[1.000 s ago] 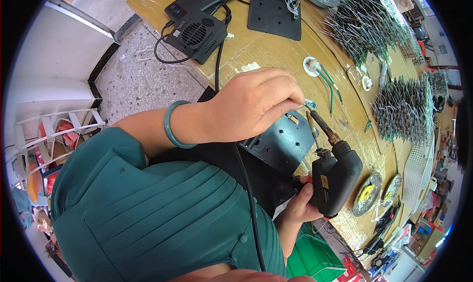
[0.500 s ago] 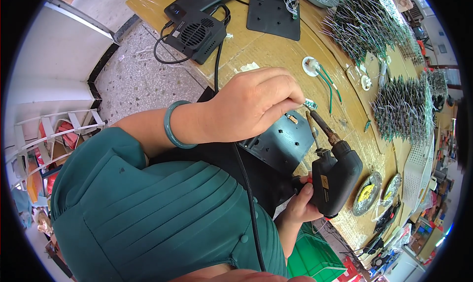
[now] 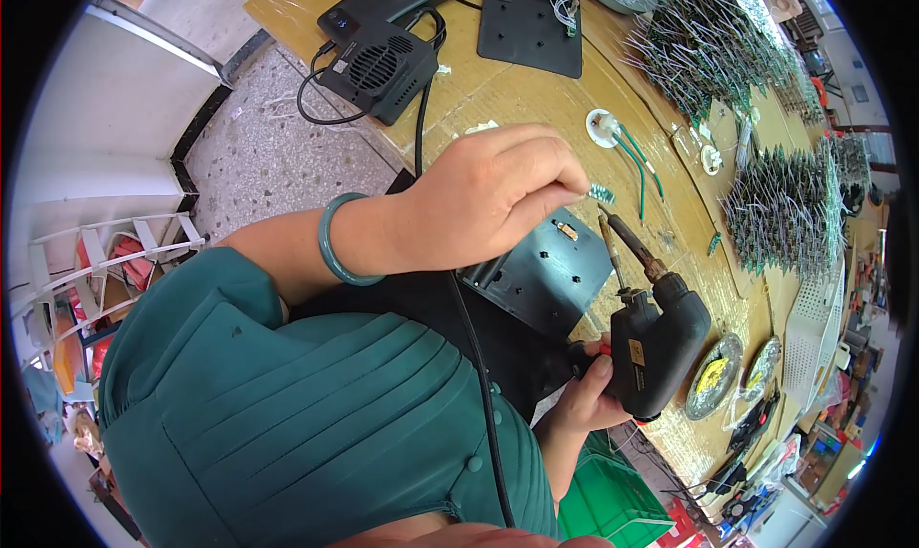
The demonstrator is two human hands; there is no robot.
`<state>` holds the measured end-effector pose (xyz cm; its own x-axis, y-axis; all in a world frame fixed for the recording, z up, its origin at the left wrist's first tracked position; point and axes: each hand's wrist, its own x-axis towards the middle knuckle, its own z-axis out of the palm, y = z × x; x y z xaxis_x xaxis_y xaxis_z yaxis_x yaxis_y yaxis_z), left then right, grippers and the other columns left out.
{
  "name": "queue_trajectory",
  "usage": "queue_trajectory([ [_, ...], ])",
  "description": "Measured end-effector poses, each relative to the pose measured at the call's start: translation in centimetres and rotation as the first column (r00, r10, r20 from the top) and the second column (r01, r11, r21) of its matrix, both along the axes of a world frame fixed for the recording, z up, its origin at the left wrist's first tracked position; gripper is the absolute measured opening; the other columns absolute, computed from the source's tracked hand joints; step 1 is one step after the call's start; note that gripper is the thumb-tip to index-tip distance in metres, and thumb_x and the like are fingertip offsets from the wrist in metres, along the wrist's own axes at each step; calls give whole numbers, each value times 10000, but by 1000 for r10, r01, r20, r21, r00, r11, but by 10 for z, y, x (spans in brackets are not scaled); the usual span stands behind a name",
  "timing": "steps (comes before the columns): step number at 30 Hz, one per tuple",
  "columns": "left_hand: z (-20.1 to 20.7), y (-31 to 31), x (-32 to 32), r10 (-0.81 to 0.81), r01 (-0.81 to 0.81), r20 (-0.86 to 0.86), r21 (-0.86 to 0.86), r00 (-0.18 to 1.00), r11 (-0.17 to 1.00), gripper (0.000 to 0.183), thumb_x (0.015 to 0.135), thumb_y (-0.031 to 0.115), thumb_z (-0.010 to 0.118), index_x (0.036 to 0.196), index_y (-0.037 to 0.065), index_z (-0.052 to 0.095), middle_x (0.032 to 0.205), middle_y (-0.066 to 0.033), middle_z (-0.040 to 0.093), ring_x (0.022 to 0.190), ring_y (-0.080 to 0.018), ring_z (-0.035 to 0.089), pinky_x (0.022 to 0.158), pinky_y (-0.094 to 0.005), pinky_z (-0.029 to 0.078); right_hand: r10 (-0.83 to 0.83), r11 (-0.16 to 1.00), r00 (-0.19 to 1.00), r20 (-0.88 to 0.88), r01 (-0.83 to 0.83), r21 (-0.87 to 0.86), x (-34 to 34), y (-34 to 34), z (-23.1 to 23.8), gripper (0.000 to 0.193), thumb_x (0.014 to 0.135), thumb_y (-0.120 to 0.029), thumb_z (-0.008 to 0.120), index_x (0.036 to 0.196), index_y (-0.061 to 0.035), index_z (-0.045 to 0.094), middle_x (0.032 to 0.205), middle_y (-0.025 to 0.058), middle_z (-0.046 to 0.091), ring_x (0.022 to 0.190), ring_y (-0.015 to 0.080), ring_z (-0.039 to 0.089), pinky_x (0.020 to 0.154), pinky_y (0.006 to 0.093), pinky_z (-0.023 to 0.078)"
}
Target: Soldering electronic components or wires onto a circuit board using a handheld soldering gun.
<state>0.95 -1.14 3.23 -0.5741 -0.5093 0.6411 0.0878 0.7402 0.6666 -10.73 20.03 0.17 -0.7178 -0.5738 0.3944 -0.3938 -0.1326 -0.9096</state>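
Observation:
My left hand (image 3: 503, 199), with a jade-green bangle at the wrist, is closed in a pinch. At its fingertips is a small green circuit board (image 3: 601, 194). My right hand (image 3: 589, 400) grips a black soldering gun (image 3: 659, 347) by its handle. The gun's hot tip and thin feed tube point up toward the circuit board, with a slight gap between them. Under my left hand lies a black plastic panel (image 3: 550, 275) with small posts and a metal connector.
A black fan unit (image 3: 378, 69) and another black panel (image 3: 531, 31) sit at the far side. Dense bundles of wired boards (image 3: 785, 213) stand at right. A white disc with green wires (image 3: 603, 129) and round dishes (image 3: 713, 376) lie on the table. A black cable (image 3: 469, 328) hangs before me.
My left hand has lifted slightly with the circuit board, away from the tip. The soldering gun has shifted a little to the right.

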Motion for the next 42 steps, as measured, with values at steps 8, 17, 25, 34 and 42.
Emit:
queue_trajectory([
  [8,-31,-49,-3,155,5,312,-457,937,890,266,662,-42,654,914,27,603,902,-110,615,794,-273,610,669,-324,512,-2,999,1000,-30,1,-54,-7,-4,0,345,848,-200,607,1055,43,476,792,131,585,608,151,554,559,256,469],
  [17,13,-64,-1,284,-233,9,-551,959,801,198,705,-20,617,888,54,621,925,-96,619,852,-269,610,710,-334,512,-51,995,999,-16,49,-86,-17,10,-2,299,871,-247,584,951,34,516,742,110,554,599,151,516,554,268,426],
  [25,18,-49,0,328,-252,50,-535,944,806,157,713,-7,604,862,43,615,905,-99,615,850,-269,607,720,-338,503,-141,982,990,7,140,-125,-15,10,6,351,868,-298,586,908,43,516,724,106,537,607,144,514,542,250,415],
  [34,-10,-73,9,322,-232,145,-435,936,870,179,707,-51,634,863,29,598,859,-102,612,783,-268,610,675,-325,501,-95,980,993,71,105,-166,-21,1,7,222,872,-195,553,878,13,476,725,98,525,589,144,477,565,263,387],
  [42,33,1,9,-42,31,12,491,999,870,82,827,-26,615,908,-13,610,860,-43,619,796,-92,597,712,-231,491,-37,983,995,98,54,-176,-15,0,7,297,879,-258,576,882,28,498,775,112,540,589,141,485,551,254,407],
])
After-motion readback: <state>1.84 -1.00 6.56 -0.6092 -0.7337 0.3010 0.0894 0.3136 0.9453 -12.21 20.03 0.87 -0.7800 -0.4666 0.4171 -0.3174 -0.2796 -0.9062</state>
